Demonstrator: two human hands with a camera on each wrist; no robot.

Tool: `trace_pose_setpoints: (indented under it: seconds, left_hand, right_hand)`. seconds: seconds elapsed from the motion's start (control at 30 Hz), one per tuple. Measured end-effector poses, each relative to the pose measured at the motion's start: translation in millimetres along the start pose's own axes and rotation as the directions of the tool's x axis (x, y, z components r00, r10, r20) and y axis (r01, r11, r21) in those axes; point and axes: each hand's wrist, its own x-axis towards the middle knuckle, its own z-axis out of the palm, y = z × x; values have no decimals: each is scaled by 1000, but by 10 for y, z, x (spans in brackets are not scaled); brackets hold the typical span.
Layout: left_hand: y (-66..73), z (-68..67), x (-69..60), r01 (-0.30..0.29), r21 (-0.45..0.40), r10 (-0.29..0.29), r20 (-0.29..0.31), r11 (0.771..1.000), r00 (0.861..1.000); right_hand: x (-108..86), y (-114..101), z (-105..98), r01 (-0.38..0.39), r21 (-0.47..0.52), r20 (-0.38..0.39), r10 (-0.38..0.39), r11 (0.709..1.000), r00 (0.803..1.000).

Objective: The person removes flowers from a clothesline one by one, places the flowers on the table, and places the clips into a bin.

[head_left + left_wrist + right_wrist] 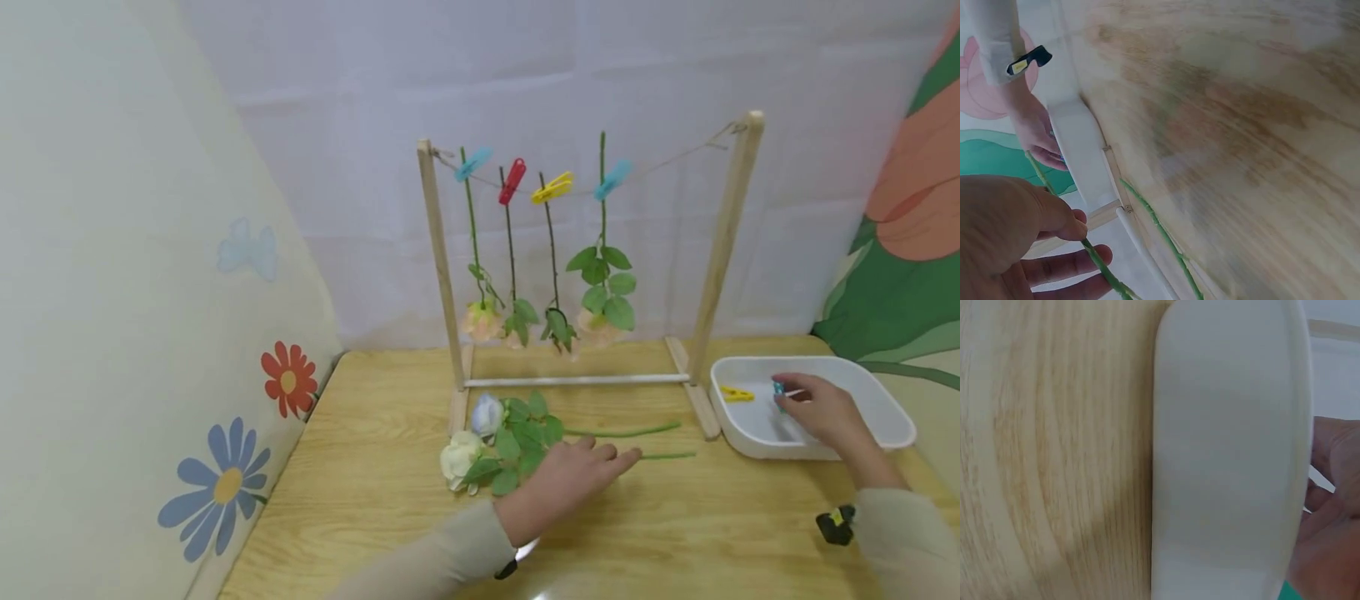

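Note:
My left hand (573, 477) pinches a green flower stem (1100, 265) between thumb and fingers, low over the table. Leaves, a cream-white rose (460, 460) and a pale blue-violet rose (487, 415) lie to its left; which bloom the held stem belongs to is hard to tell. A second green stem (1163, 234) lies beside it. Over the white tray (885, 421) at right, my right hand (825, 412) pinches a blue clothespin (778, 388). The tray's wall hides some of its fingers in the right wrist view.
Behind the roses stands a wooden frame (723, 242) with a string across its top. Several flowers hang head down from it by blue, red and yellow clothespins (552, 188). A yellow clothespin (737, 394) lies in the tray. A painted wall (150, 292) borders the table's left side.

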Motion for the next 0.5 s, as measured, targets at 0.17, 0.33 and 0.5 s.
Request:
trace_pose_setpoints:
  seconds: [0.17,0.33,0.5]
  left_hand:
    - [52,50,17,1,42,-3,41,999,999]
    - [76,109,3,-3,62,2,17,998,1000]
    - [87,160,23,-7,60,6,19,998,1000]
  right_hand:
    - [58,-3,46,65,-79,26,-63,995,998]
    - [102,-2,71,67,-121,53,-61,990,997]
    - [123,-24,56,41,-134,71,-32,990,997]
